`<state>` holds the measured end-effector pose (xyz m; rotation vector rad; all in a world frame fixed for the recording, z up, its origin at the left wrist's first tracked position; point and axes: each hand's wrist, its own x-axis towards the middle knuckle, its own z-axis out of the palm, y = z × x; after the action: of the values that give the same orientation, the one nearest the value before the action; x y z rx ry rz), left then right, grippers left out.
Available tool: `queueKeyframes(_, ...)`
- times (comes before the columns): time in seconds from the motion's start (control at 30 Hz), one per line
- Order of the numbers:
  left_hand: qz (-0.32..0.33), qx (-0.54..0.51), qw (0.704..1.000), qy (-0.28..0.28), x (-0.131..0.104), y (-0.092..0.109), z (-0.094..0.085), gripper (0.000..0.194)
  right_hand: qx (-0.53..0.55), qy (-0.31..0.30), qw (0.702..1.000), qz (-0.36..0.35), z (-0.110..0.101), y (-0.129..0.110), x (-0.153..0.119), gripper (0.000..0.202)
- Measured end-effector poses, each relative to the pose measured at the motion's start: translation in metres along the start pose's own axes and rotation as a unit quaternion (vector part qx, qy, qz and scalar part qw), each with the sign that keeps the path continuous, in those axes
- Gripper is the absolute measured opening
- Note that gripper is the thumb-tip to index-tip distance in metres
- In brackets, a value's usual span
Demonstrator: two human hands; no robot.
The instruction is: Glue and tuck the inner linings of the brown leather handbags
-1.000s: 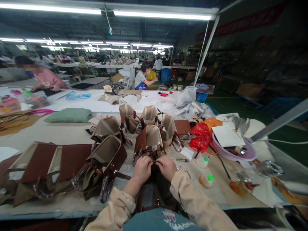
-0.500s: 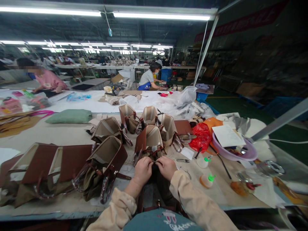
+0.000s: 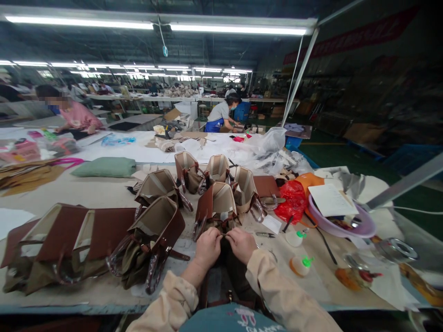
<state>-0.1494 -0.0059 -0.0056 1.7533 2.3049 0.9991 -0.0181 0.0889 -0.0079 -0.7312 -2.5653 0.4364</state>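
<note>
At the table's near edge an olive and brown handbag (image 3: pixel 235 276) lies against my body, partly hidden by my arms. My left hand (image 3: pixel 207 248) and my right hand (image 3: pixel 242 245) meet above it, thumbs and fingers pinched close together. They grip a thin dark part at the bag's far edge; its exact shape is too small to make out. Just beyond my fingers stands an open brown handbag (image 3: pixel 204 204) with a beige lining. To the left is another open handbag (image 3: pixel 175 226), its handles wrapped in clear plastic.
Several more handbags (image 3: pixel 116 230) stand or lie leftward and behind. On the right are green-capped bottles (image 3: pixel 296 237), snips (image 3: pixel 266 234), a red plastic bag (image 3: pixel 291 200) and a purple basin (image 3: pixel 316 216). A green cushion (image 3: pixel 104 167) lies back left. Two people work across the tables.
The view has shifted slightly, so everything sits a little further right and lower. Both hands keep their pinch in nearly the same place. The co-worker in the grey shirt leans further down.
</note>
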Motion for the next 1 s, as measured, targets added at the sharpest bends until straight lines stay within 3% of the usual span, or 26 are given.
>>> queueKeyframes(0.17,-0.003,-0.009,1.000,0.002,0.000,0.000,0.000,0.011,0.008,-0.025,0.999,-0.031,-0.006,-0.001,0.001,0.020)
queueKeyframes(0.7,0.023,-0.090,0.994,0.049,0.000,-0.016,0.003,0.007,-0.014,-0.007,0.999,-0.047,0.004,0.003,0.011,0.017)
queueKeyframes(0.83,0.027,-0.097,0.994,0.041,0.003,-0.015,0.003,0.010,0.014,0.003,0.999,-0.048,0.000,0.006,0.008,0.014)
queueKeyframes(1.0,0.039,-0.119,0.992,0.011,0.006,-0.012,0.000,0.014,0.053,-0.007,0.992,-0.116,-0.010,0.005,0.008,0.025)
